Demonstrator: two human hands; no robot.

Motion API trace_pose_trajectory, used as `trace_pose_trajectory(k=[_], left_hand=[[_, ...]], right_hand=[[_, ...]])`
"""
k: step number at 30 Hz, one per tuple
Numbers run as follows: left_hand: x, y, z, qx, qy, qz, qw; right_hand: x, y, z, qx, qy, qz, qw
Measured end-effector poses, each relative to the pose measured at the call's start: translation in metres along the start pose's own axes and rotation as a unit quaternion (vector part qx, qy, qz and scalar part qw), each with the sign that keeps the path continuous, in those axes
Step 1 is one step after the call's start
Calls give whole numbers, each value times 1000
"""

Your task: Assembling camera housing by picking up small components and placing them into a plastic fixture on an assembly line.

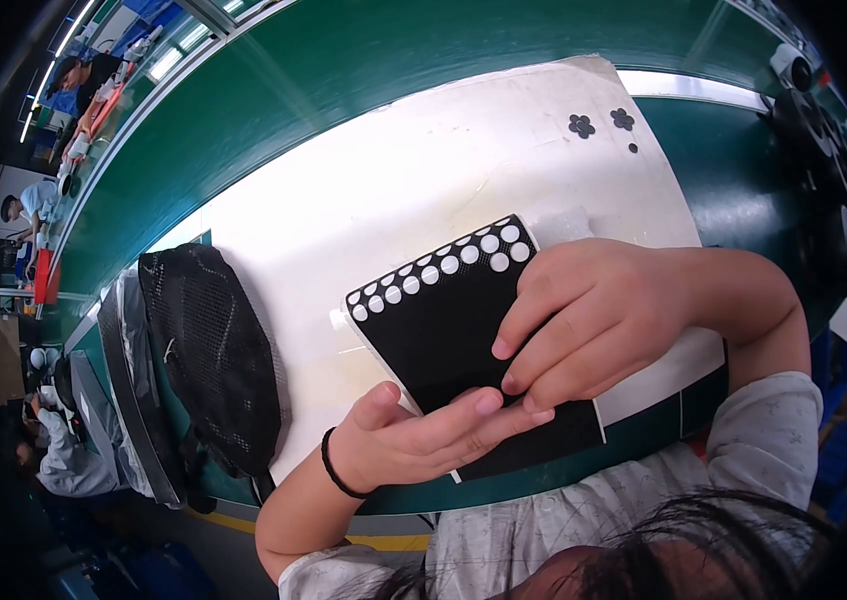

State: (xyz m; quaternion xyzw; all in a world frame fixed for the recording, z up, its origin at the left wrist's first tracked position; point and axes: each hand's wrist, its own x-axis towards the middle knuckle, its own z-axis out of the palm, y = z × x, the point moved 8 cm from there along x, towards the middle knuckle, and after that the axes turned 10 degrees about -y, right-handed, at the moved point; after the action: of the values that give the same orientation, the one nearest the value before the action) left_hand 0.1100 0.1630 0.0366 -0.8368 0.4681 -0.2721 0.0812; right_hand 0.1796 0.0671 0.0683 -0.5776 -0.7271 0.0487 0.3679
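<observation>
- nearest the lens, dark hair and a pale patterned sleeve point(774, 440) fill the lower edge, just under the two hands.
- the black sheet point(449, 325) lies tilted on the white mat point(394, 190), in front of the person at the near edge of the bench; two rows of white round dots point(444, 265) run along its far edge, while the rest looks bare black.
- the left hand point(414, 440), a black band on its wrist, cups the sheet's near edge from below, thumb up beside the edge and fingers laid flat together under it.
- the right hand point(594, 320) rests on the sheet's right side, fingers curled and pressed down onto the black face; whether the fingertips pinch anything small i cannot tell.
- to do this well, i judge: keep the left hand steadying the sheet, work with the right fingertips only, and keep the dot rows uncovered.
- farther out, a black mesh pouch point(214, 350) lies at the mat's left edge, and small black flower-shaped pieces point(582, 125) sit near its far corner.
- the green bench point(344, 70) surrounds it all; other people work far off at the upper left.
</observation>
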Motion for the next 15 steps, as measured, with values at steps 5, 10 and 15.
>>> trace_pose_trajectory(k=[5,10,15], left_hand=[[0,-2,0,-14,-6,-2,1000],[2,-4,-1,-26,12,1,1000],[1,-5,-2,-35,19,-3,999]], right_hand=[[1,-2,0,-22,-3,-3,1000],[0,-6,0,-73,0,-11,997],[0,-9,-1,-104,2,-14,995]])
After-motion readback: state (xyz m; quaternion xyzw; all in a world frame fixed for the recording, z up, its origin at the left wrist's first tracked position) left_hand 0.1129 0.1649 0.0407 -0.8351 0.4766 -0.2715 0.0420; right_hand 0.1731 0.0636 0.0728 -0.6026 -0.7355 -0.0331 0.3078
